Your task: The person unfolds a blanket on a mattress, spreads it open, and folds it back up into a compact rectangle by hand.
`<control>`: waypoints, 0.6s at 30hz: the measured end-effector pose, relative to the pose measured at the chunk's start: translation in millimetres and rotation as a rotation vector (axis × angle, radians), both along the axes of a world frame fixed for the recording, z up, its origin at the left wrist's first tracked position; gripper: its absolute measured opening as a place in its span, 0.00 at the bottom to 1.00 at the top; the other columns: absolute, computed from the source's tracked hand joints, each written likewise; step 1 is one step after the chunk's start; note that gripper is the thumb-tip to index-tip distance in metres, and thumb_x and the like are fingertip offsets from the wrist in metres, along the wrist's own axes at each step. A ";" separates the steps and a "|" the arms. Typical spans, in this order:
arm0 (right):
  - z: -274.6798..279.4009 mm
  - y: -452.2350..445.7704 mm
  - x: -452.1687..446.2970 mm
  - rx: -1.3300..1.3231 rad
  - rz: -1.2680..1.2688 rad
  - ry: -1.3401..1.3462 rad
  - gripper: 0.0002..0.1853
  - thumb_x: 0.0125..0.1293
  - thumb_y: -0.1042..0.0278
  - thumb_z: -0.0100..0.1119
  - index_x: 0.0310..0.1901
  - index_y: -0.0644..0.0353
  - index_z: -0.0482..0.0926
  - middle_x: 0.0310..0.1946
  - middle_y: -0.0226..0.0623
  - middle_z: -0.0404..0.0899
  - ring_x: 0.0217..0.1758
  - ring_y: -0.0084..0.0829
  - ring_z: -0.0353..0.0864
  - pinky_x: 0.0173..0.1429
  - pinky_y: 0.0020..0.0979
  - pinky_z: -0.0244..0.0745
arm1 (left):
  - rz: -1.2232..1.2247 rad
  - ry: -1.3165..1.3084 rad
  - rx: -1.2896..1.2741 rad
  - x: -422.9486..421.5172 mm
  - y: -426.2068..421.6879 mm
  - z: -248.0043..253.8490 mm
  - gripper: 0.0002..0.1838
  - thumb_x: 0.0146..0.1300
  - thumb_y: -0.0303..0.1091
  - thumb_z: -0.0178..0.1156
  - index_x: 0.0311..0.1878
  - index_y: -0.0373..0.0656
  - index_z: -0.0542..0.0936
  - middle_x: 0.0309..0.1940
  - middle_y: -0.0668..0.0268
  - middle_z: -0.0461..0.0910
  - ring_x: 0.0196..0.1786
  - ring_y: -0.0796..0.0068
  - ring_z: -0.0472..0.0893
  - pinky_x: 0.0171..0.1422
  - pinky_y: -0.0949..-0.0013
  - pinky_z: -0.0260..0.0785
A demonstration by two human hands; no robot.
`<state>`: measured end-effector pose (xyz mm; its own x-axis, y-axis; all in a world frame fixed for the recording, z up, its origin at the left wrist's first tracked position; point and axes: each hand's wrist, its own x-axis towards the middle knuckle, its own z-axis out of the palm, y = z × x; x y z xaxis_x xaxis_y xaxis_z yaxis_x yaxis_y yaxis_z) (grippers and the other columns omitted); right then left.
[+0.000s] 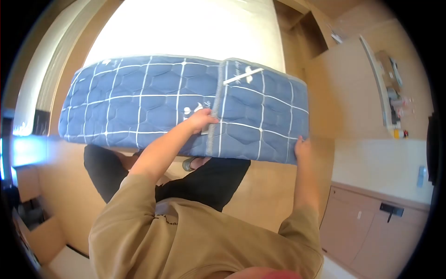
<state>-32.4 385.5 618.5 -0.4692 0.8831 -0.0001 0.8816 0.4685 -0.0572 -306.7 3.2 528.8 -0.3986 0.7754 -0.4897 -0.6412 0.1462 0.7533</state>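
A blue quilted mattress pad [153, 100] with white grid lines lies folded across the near end of a bare mattress [195, 28]. Its right portion is folded over, and the striped bound edge of that flap runs from front to back. My left hand [202, 121] is closed at this edge, thumb on top, the other fingers partly hidden. At the front right corner of the pad, my right hand [303, 149] grips the folded end, with some fingers out of sight behind it.
A wooden desk [348, 83] with small items along its shelf stands to the right. Below it is a low cabinet [348, 218] with a dark handle. A box [37, 228] sits at lower left. My legs are against the bed's near side.
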 end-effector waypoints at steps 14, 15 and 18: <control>-16.2 -271.3 -130.9 -0.032 0.704 -0.010 0.39 0.61 0.44 0.57 0.71 0.51 0.61 0.74 0.48 0.53 0.78 0.53 0.45 0.74 0.62 0.37 | 0.602 -0.088 -0.154 -47.6 -243.3 11.4 0.06 0.64 0.30 0.56 0.41 0.38 0.75 0.39 0.57 0.81 0.40 0.63 0.83 0.42 0.63 0.79; -20.3 -274.7 -130.8 -0.028 0.700 0.004 0.39 0.61 0.44 0.57 0.71 0.51 0.60 0.74 0.48 0.53 0.78 0.53 0.46 0.74 0.62 0.38 | 0.736 -0.053 -0.207 -61.2 -285.0 16.0 0.07 0.63 0.30 0.55 0.41 0.37 0.75 0.37 0.57 0.81 0.36 0.64 0.83 0.39 0.64 0.79; -26.6 -266.4 -121.3 -0.043 0.689 0.013 0.39 0.61 0.45 0.57 0.71 0.51 0.60 0.74 0.49 0.52 0.77 0.53 0.48 0.74 0.61 0.39 | 1.124 0.077 -0.402 -89.5 -405.3 11.7 0.07 0.59 0.28 0.52 0.35 0.36 0.77 0.27 0.59 0.80 0.25 0.68 0.80 0.28 0.67 0.75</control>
<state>-153.7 119.1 591.9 -0.9237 0.3827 -0.0194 0.3827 0.9188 -0.0966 -396.2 -402.0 540.5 -0.7945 -0.2289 -0.5624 -0.5159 -0.2338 0.8241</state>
